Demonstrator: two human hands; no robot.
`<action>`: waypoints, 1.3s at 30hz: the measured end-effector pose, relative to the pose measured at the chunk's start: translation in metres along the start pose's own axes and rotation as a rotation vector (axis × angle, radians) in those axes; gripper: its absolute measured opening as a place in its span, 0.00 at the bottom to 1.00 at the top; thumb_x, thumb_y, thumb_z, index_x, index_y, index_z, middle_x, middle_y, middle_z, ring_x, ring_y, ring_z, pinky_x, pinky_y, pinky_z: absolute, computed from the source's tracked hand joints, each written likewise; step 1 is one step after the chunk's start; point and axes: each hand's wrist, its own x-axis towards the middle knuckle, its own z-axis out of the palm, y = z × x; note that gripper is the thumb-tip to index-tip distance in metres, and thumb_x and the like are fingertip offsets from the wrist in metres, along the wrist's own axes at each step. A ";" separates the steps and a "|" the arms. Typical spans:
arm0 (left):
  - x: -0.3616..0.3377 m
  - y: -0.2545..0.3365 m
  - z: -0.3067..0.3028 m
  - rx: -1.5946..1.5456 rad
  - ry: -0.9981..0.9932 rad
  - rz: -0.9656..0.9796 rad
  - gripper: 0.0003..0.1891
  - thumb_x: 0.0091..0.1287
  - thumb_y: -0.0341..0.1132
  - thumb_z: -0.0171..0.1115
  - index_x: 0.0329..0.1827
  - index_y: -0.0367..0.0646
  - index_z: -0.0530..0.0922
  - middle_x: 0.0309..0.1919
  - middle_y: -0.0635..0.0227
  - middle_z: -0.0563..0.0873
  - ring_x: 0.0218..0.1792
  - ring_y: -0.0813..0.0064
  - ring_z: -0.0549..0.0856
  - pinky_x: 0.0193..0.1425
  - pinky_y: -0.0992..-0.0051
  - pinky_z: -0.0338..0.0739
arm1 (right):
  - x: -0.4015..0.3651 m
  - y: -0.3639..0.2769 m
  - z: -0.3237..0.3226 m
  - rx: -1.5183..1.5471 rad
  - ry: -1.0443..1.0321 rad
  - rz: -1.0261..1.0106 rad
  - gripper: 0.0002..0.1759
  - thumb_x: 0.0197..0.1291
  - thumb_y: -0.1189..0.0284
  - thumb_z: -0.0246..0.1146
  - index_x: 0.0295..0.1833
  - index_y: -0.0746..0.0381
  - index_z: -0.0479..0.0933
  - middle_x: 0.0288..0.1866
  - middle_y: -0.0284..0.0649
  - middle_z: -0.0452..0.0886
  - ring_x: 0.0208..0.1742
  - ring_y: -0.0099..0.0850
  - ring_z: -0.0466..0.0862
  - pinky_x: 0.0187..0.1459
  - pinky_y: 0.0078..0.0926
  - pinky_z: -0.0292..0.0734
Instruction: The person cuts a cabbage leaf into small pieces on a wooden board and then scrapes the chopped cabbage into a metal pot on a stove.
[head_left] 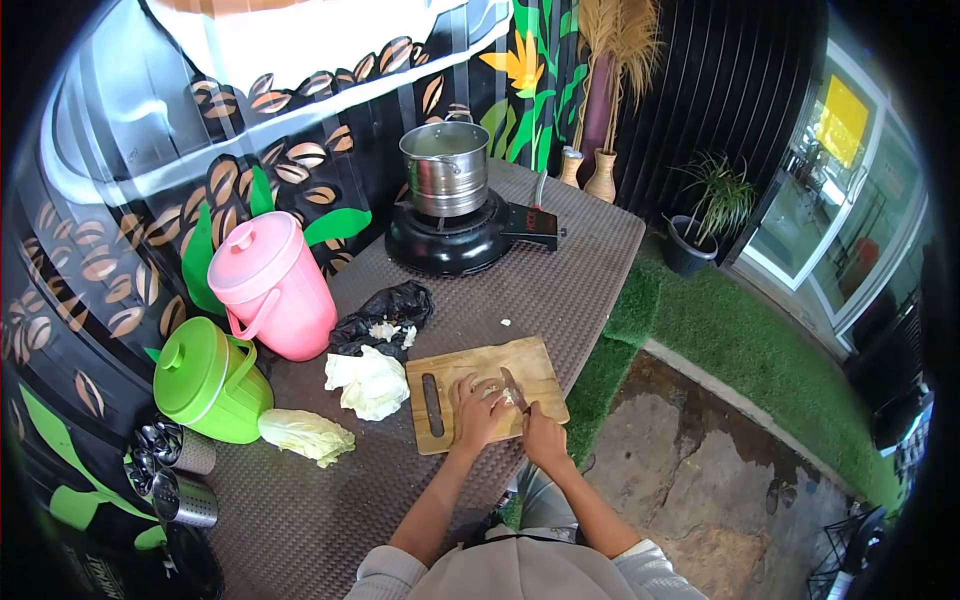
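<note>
A wooden cutting board (455, 368) with a slot handle lies on the brown woven-texture table (340, 500). My right hand (543, 437) is closed around the handle of a knife (514, 390), whose blade rests over the board. Small pale chopped bits (509, 396) lie beside the blade. My left hand (476, 412) is on the board just left of the knife, fingers bent toward the bits; whether something is under the fingertips is hidden. Left of the board sit a pale cabbage (368, 384) and a longer leafy cabbage (306, 436).
A steel pot (444, 170) stands on a black portable stove (450, 240) at the back. Pink (290, 290) and green (210, 385) lidded jugs are at the left, near metal utensil holders (184, 497). A black plastic bag (390, 310) with scraps lies behind the cabbage.
</note>
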 end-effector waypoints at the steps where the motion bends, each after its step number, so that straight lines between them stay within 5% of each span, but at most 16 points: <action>1: 0.000 0.001 0.000 -0.001 0.001 0.001 0.11 0.60 0.40 0.65 0.39 0.43 0.88 0.51 0.69 0.83 0.63 0.58 0.67 0.69 0.56 0.54 | 0.002 0.002 0.002 0.022 0.010 -0.008 0.11 0.68 0.66 0.50 0.45 0.64 0.66 0.27 0.57 0.81 0.31 0.57 0.83 0.35 0.54 0.77; 9: -0.002 0.002 0.002 0.009 0.039 0.038 0.10 0.59 0.39 0.65 0.37 0.43 0.87 0.46 0.71 0.84 0.60 0.62 0.72 0.70 0.48 0.53 | -0.002 -0.009 0.006 -0.065 0.006 -0.042 0.13 0.69 0.64 0.49 0.46 0.64 0.65 0.26 0.57 0.81 0.29 0.55 0.83 0.33 0.52 0.78; 20: -0.004 -0.005 0.008 -0.072 0.038 0.012 0.07 0.59 0.35 0.66 0.36 0.43 0.87 0.40 0.71 0.87 0.57 0.65 0.75 0.70 0.48 0.53 | -0.015 -0.005 0.028 -0.377 0.009 -0.116 0.10 0.60 0.72 0.55 0.45 0.65 0.68 0.27 0.45 0.85 0.28 0.39 0.88 0.26 0.34 0.82; 32: -0.003 -0.003 0.005 -0.083 0.054 -0.004 0.07 0.59 0.36 0.66 0.34 0.44 0.87 0.39 0.73 0.87 0.51 0.67 0.76 0.68 0.55 0.56 | -0.007 -0.022 -0.013 -0.340 -0.211 -0.118 0.10 0.62 0.73 0.52 0.47 0.65 0.68 0.34 0.52 0.85 0.36 0.43 0.88 0.34 0.38 0.83; 35: -0.004 -0.005 0.006 -0.106 0.049 0.011 0.07 0.59 0.36 0.66 0.34 0.44 0.87 0.39 0.71 0.87 0.52 0.66 0.76 0.67 0.57 0.57 | -0.019 -0.015 0.026 -0.240 -0.083 0.054 0.09 0.63 0.73 0.51 0.47 0.65 0.67 0.32 0.53 0.84 0.35 0.45 0.87 0.37 0.40 0.83; 39: -0.003 -0.003 0.003 -0.094 0.045 0.039 0.09 0.59 0.37 0.66 0.38 0.42 0.86 0.41 0.67 0.87 0.52 0.64 0.76 0.66 0.59 0.59 | -0.001 -0.008 0.040 -0.228 -0.063 0.008 0.12 0.63 0.71 0.53 0.48 0.66 0.67 0.30 0.51 0.84 0.32 0.46 0.87 0.32 0.41 0.83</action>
